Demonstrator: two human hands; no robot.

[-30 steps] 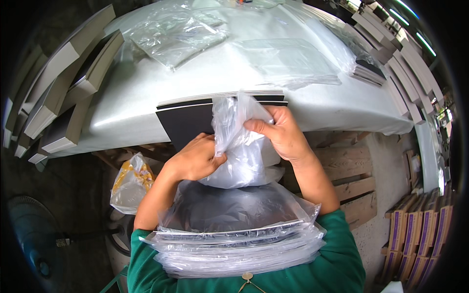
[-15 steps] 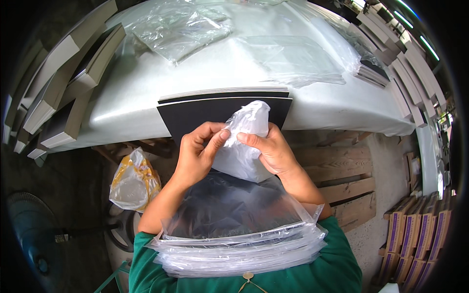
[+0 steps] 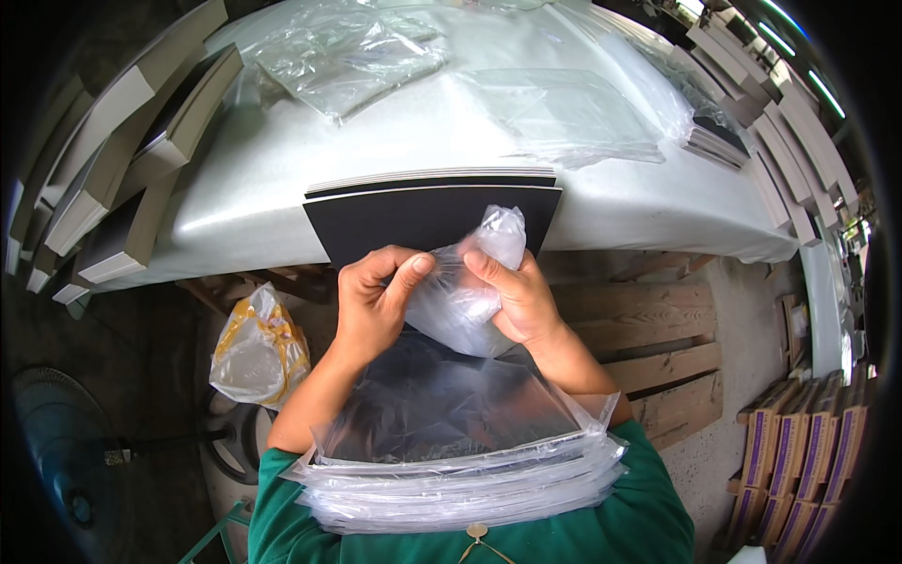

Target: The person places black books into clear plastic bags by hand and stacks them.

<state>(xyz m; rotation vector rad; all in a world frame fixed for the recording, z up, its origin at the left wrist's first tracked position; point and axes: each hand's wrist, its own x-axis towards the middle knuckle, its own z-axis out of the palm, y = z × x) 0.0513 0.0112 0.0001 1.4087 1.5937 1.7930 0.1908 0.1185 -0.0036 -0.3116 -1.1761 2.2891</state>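
A crumpled, whitish clear plastic bag (image 3: 460, 315) is stretched between my two hands. My left hand (image 3: 376, 287) pinches its left edge between thumb and forefinger. My right hand (image 3: 521, 296) is closed round the bunched part, and a tuft of the plastic sticks up above that thumb. Just beyond the hands, black boards (image 3: 404, 211) lie stacked at the table's near edge. Close to my body, under my forearms, is a thick pile of dark sheets in clear plastic sleeves (image 3: 460, 479).
The pale-covered table (image 3: 235, 202) carries loose clear plastic sleeves (image 3: 564, 108) and a clear plastic packet (image 3: 352, 61). Board stacks flank it on the left (image 3: 141, 113) and right (image 3: 799, 141). A tied plastic bag (image 3: 260, 343), a fan (image 3: 70, 470) and wooden pallet slats (image 3: 648, 329) lie lower down.
The plastic has been pulled thinner and more see-through between the hands. Its upright tuft is smaller and lies further right. My left hand has shifted slightly toward me.
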